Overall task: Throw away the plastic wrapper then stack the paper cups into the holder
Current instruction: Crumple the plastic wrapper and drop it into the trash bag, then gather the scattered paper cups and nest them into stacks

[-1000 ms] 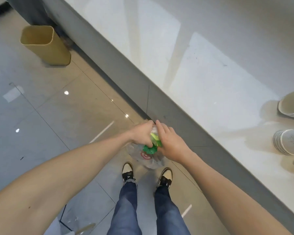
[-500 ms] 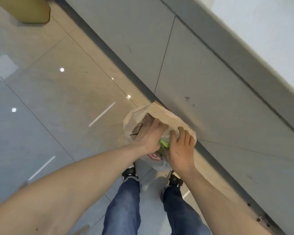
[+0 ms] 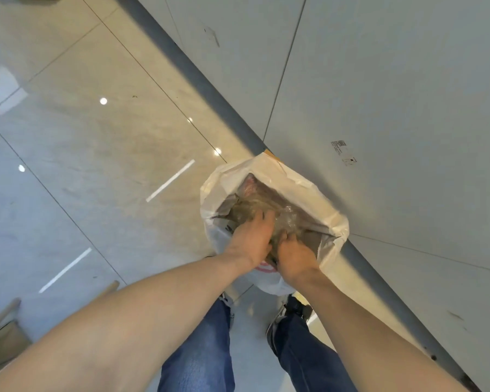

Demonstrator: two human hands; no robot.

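Crinkly plastic wrapper (image 3: 285, 220) is going into the white bin bag (image 3: 330, 219); your left hand (image 3: 252, 239) and right hand (image 3: 293, 254) are both squeezing it. It could be springing back out once you let go.

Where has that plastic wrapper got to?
In the head view, the clear plastic wrapper sits low of centre inside the white-lined bin by the grey counter base, under both hands.

Clear wrapper (image 3: 283, 222) — crumpled, in bin (image 3: 309, 190).
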